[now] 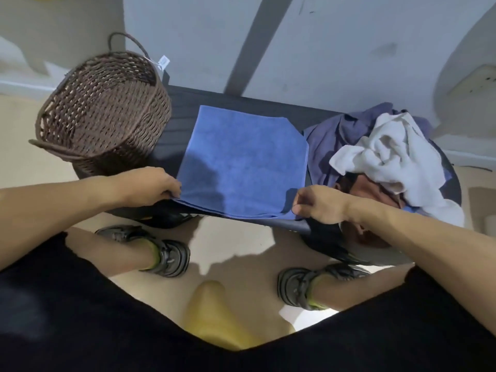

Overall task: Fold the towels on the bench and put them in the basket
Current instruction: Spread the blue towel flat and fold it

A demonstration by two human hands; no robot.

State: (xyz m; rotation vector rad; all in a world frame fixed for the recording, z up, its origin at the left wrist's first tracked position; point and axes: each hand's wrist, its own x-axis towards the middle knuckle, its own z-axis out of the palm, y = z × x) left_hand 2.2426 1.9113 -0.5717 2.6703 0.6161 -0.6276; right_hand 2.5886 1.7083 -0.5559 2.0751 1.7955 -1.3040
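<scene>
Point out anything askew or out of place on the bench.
The blue towel lies flat, but its far right corner looks turned in. Beside it, the unfolded towels sit in a crumpled heap. The basket stands upright.

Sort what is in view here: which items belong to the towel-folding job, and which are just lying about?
Part of the job:
- blue towel, flat on the bench, both hands at its near corners
- pile of unfolded towels
- wicker basket
- left hand, right hand

Lying about:
- yellow object on the floor
- tag on the basket handle
</scene>
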